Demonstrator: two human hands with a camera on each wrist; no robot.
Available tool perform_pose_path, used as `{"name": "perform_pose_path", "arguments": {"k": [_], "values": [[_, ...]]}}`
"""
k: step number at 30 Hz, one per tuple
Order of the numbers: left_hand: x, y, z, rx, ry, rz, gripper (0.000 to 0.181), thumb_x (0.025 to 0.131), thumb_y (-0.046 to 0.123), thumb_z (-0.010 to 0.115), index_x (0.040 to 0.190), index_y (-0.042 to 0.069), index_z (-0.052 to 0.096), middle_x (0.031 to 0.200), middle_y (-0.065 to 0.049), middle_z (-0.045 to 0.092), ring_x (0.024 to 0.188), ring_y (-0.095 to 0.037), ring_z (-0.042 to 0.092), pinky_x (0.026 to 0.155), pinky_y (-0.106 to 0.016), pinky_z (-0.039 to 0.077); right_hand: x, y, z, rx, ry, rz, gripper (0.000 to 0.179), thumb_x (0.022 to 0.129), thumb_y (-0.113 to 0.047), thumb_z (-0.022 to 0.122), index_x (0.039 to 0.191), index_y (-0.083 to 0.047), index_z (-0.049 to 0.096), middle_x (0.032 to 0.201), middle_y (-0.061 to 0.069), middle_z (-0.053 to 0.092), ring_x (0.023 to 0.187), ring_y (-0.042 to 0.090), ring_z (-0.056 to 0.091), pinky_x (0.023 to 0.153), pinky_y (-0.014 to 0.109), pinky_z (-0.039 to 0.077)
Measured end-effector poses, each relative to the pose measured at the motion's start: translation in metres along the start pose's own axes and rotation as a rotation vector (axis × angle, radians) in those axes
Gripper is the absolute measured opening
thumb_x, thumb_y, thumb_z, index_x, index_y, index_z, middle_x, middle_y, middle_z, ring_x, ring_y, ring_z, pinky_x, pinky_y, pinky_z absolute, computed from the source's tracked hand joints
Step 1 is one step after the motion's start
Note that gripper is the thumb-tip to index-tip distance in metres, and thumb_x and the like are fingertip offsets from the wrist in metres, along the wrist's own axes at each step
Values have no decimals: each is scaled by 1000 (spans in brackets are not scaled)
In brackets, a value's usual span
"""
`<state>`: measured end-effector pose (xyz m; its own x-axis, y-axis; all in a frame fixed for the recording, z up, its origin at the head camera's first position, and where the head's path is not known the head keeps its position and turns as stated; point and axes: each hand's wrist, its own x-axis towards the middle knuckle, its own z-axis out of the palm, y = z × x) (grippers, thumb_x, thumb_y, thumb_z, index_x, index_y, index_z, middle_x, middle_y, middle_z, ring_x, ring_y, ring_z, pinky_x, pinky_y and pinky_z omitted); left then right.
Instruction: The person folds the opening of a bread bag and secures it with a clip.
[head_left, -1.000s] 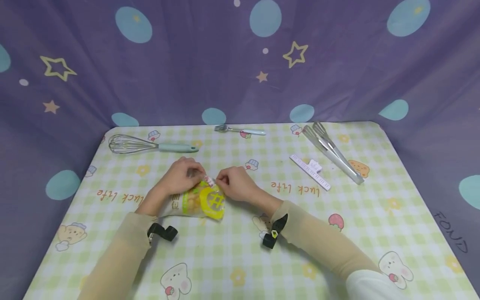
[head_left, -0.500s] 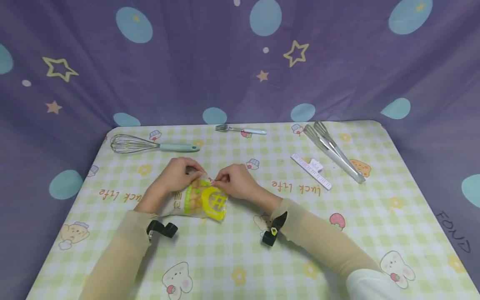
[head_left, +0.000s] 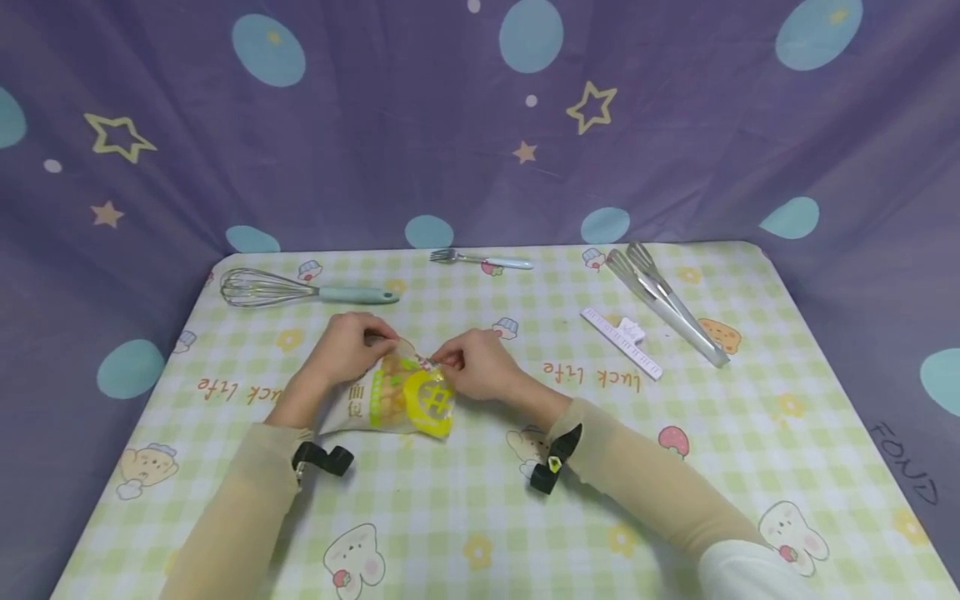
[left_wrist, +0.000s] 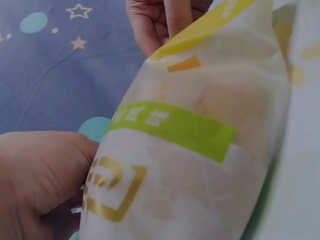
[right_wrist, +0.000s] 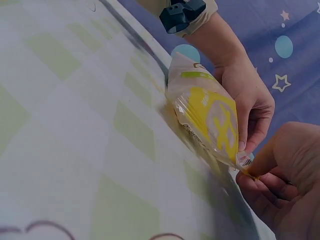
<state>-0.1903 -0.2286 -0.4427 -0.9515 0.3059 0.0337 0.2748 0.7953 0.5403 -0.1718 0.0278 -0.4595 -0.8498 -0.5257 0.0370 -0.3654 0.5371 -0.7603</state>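
A yellow and white plastic bread bag (head_left: 397, 400) lies on the table between the hands, its printed face up and something pale bulging inside. My left hand (head_left: 347, 348) pinches its far edge with thumb and fingers. At the bag's far right corner my right hand (head_left: 480, 364) pinches the film. The right wrist view shows the thumb and fingers of the right hand (right_wrist: 280, 182) closed on the bag's crimped tip, with the left hand (right_wrist: 247, 102) close beside it. In the left wrist view the bag (left_wrist: 185, 145) hides part of the left hand's fingers.
A whisk (head_left: 307, 290) lies at the back left, and a small fork (head_left: 483, 260) near the table's back edge. On the right are a white bag clip (head_left: 622, 342) and metal tongs (head_left: 667, 304). A checked cloth (head_left: 480, 483) covers the table.
My left hand has shifted slightly left along the bag's edge, apart from the right hand. The right hand keeps its pinch on the corner, moving only a little.
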Motion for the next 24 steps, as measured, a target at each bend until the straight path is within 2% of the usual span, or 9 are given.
{"name": "perform_pose_path", "arguments": {"k": [4, 7, 12, 15, 19, 24], "values": [[0, 0, 0, -21, -30, 28, 9, 100, 10, 73, 100, 10, 82, 108, -14, 79, 97, -33, 76, 91, -53, 61, -1, -1, -7, -21, -30, -3, 22, 94, -8, 70, 112, -11, 83, 90, 0, 80, 72, 4, 66, 69, 17, 55], [-1, -1, 1, -32, -55, 43, 9, 101, 9, 71, 101, 9, 80, 110, -14, 78, 100, -34, 76, 93, -54, 60, -4, 2, -16, -55, -24, -40, 23, 97, -9, 69, 116, -10, 82, 99, 2, 81, 76, 8, 68, 71, 20, 56], [0, -2, 2, -37, -68, 53, 8, 102, 9, 70, 101, 9, 77, 110, -13, 76, 106, -35, 75, 96, -53, 61, -10, 9, -37, -89, 60, -115, 28, 95, -4, 64, 117, -6, 81, 112, 7, 81, 90, 17, 76, 79, 27, 62], [1, -2, 2, -19, -60, 57, 7, 101, 9, 71, 100, 11, 78, 109, -12, 76, 111, -35, 71, 103, -54, 55, -13, 14, -53, -104, 109, -133, 29, 93, -2, 64, 117, -4, 80, 114, 9, 81, 94, 20, 77, 83, 31, 64], [1, -1, 2, 12, -53, 55, 7, 100, 10, 72, 100, 12, 78, 107, -11, 75, 112, -37, 66, 106, -56, 50, -20, 22, -77, -139, 159, -127, 30, 94, -1, 64, 118, -2, 80, 114, 12, 80, 95, 24, 77, 84, 35, 65], [-1, 0, 1, 37, -61, 33, 6, 101, 14, 72, 101, 13, 78, 108, -10, 75, 111, -35, 67, 103, -55, 53, -32, 37, -109, -217, 207, -100, 34, 92, 3, 59, 119, -2, 79, 115, 14, 79, 96, 28, 76, 83, 38, 65]]}}
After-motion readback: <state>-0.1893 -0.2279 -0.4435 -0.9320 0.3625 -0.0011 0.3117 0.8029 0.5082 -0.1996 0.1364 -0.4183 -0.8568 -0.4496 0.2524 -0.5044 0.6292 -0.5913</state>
